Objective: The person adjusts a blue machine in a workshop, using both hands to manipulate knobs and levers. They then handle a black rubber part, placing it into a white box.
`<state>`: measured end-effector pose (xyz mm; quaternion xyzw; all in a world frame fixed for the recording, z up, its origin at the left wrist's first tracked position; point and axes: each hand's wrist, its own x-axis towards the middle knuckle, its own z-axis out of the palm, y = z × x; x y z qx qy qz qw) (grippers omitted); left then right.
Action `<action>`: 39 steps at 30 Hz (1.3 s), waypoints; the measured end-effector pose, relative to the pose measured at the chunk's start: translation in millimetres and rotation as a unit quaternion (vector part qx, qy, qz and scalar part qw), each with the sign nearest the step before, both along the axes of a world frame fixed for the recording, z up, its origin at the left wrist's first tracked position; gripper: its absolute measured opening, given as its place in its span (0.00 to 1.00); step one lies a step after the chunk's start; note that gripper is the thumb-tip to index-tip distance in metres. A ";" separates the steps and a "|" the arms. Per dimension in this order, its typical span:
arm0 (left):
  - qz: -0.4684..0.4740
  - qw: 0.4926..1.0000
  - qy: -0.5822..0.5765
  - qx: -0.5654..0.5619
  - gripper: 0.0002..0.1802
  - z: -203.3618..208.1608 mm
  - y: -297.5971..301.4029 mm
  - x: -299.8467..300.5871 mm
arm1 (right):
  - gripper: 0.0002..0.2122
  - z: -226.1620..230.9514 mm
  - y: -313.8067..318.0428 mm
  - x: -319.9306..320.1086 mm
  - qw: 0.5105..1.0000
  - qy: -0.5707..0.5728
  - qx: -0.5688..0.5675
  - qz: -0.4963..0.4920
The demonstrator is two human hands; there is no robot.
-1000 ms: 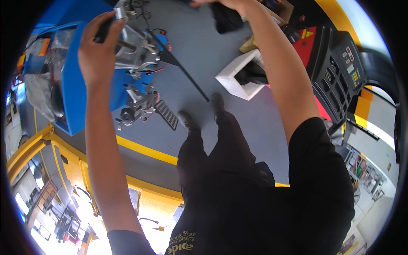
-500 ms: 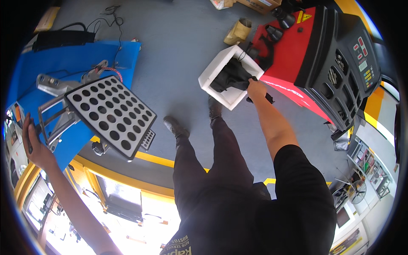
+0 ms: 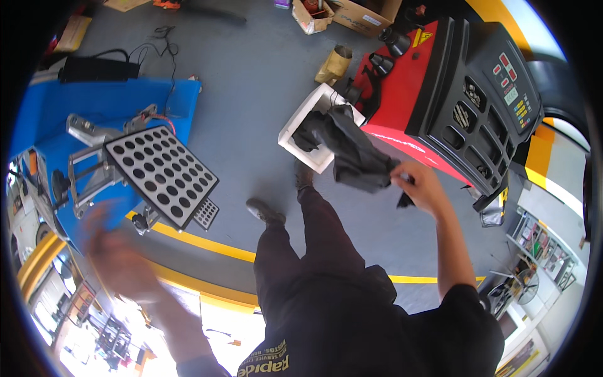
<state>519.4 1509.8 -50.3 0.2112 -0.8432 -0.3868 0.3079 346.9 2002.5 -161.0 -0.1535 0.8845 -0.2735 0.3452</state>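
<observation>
My right hand (image 3: 419,187) pinches the end of a limp black cloth (image 3: 358,157), holding it stretched out to the right. The cloth's other end still lies in a white foam box (image 3: 290,133) with thick walls. A smaller dark piece hangs just below my right fingers. My left hand (image 3: 119,251) is smeared by motion, so its fingers cannot be read. It is nearest to a wheel-alignment target (image 3: 164,169), a tilted white panel with rows of black dots on a metal clamp (image 3: 88,164).
On the right stands a red and black machine (image 3: 433,94) with a control panel and black cones. A brown paper container (image 3: 334,64) and a cardboard box (image 3: 367,17) sit beyond the foam box. The target and clamp are at a blue stand (image 3: 164,88). Yellow lines (image 3: 207,246) cross the floor.
My right hand has drawn the black cloth partly out of the foam box, toward the right and nearer me. My left hand has come away from the clamp, moving inward.
</observation>
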 end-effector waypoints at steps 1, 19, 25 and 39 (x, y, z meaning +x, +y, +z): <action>-0.119 0.986 -0.066 0.092 0.21 -21.7 42.7 2.8 | 0.05 17.1 -3.3 11.9 1.000 -0.015 0.011 0.016; 0.132 0.797 -0.111 0.579 0.16 -199.0 118.8 175.0 | 0.33 7.3 -210.6 171.5 0.978 -0.188 0.049 0.075; 0.232 0.773 -0.068 0.586 0.15 -193.3 111.5 213.6 | 0.27 -39.3 -301.2 232.1 0.972 -0.200 -0.018 0.118; 0.105 0.777 -0.093 0.614 0.25 -174.3 62.7 300.6 | 0.17 -99.0 -306.4 217.1 0.935 -0.352 -0.030 -0.032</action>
